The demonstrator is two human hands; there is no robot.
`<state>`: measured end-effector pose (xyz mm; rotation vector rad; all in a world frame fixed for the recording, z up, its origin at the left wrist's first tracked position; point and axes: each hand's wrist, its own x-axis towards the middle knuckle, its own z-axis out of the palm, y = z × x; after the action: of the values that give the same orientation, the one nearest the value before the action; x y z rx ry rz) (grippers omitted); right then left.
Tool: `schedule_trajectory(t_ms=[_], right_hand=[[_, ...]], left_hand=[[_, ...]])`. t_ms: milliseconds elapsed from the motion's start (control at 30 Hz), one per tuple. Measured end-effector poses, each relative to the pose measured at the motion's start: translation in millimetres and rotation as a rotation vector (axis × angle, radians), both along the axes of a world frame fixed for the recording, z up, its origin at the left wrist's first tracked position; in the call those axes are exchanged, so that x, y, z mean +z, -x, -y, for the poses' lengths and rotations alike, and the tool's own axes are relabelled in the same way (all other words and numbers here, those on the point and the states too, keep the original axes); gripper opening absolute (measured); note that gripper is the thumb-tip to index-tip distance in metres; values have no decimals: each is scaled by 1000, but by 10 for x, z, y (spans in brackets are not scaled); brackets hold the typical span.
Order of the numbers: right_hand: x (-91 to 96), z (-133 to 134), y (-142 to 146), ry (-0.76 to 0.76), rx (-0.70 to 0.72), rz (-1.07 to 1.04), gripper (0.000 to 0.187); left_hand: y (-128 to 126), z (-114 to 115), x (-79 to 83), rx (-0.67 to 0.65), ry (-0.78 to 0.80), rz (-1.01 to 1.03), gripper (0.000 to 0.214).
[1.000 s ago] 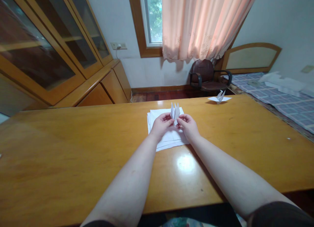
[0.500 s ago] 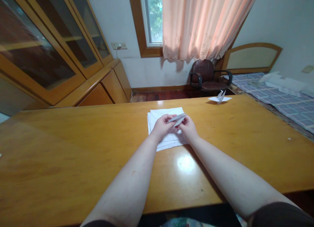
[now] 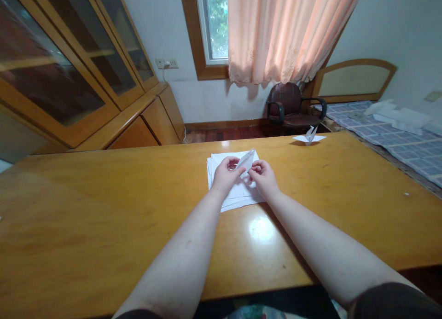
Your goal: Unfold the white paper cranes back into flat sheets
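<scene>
A small folded piece of white paper (image 3: 246,161) is held up over a stack of white paper sheets (image 3: 238,203). My left hand (image 3: 225,175) pinches its left side, with the thumb in front and the fingers behind. At the lower right edge of the folded paper is my right hand (image 3: 264,177), its thumb and index finger closed together on the corner. The sheets lie flat on the wooden table (image 3: 103,217), partly covered by both hands. Further back on the right stands a white origami crane (image 3: 310,136) with its wings spread.
Behind the table's far edge is a brown armchair (image 3: 288,105). A bed with a checked cover (image 3: 383,130) stands to the right, and a glass-fronted wooden cabinet (image 3: 113,107) to the left. One tiny white scrap (image 3: 406,194) lies near the table's right edge.
The folded paper has been turned from nearly flat to a steeper tilt, its tip now pointing up. My right hand has slid from its far end to its lower edge.
</scene>
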<state>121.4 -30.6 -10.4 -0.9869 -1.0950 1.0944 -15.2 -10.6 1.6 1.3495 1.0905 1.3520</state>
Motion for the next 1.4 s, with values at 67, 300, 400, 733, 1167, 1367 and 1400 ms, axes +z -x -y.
schedule_trajectory(t_ms=[67, 300, 400, 733, 1167, 1367, 1400], right_hand=[[12, 3, -3, 12, 3, -13, 27], [86, 45, -14, 16, 67, 39, 26], [104, 59, -12, 9, 5, 132, 24], [106, 55, -30, 39, -79, 206, 26], [-9, 0, -17, 55, 10, 4, 48], [11, -18, -9, 113, 57, -1, 30], [9, -21, -13, 110, 46, 11, 29]], left_hand=[[-3, -4, 8, 12, 17, 34, 46], [17, 72, 42, -102, 87, -36, 49], [17, 97, 27, -125, 44, -77, 39], [24, 81, 32, -33, -274, -273, 24], [-3, 53, -42, -138, -43, -110, 14], [5, 66, -23, -204, 5, 7, 18], [10, 72, -14, -221, 12, 20, 21]])
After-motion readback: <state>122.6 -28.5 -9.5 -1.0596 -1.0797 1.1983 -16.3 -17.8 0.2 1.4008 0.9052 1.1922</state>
